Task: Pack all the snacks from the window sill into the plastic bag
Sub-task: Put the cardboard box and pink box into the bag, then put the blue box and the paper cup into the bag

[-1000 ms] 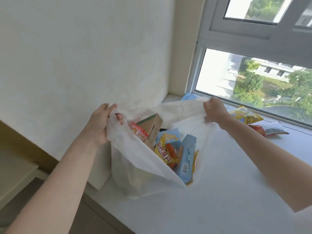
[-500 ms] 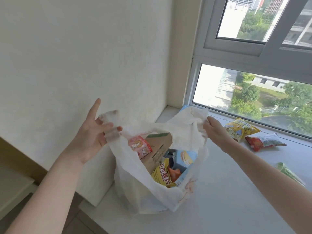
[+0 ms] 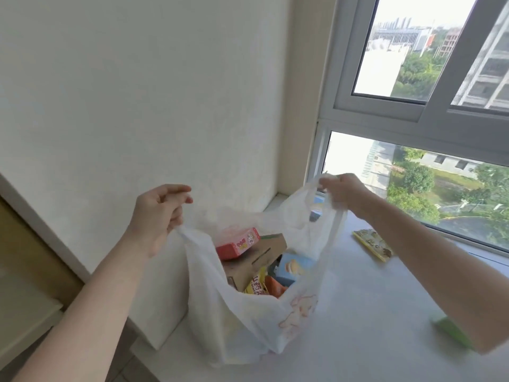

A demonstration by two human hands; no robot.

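1. Head view: a white plastic bag [image 3: 248, 321] stands on the pale window sill [image 3: 371, 326], near the sill's left end beside the wall [image 3: 165, 106], with its mouth held wide open
2. The left hand [image 3: 157, 216] has its grip pinched closed around the bag's left handle, the fingers curled in toward the palm
3. The right hand [image 3: 344, 191] has its grip closed on the bag's right handle, raised near the window frame
4. Inside the bag lie a red and pink box [image 3: 238, 242] on top, a brown cardboard box [image 3: 256, 260] under it, a light blue box [image 3: 293, 267] to the right, and a yellow packet [image 3: 256, 285] with an orange packet [image 3: 275, 288] just beside it
5. Still out on the sill: a yellow snack packet [image 3: 373, 244] lying flat near the window glass, partly hidden by the right forearm, and a green packet [image 3: 451, 333] at the forearm's lower edge, blurred
6. A blue item [image 3: 319, 201] shows behind the bag at the sill's corner, mostly hidden
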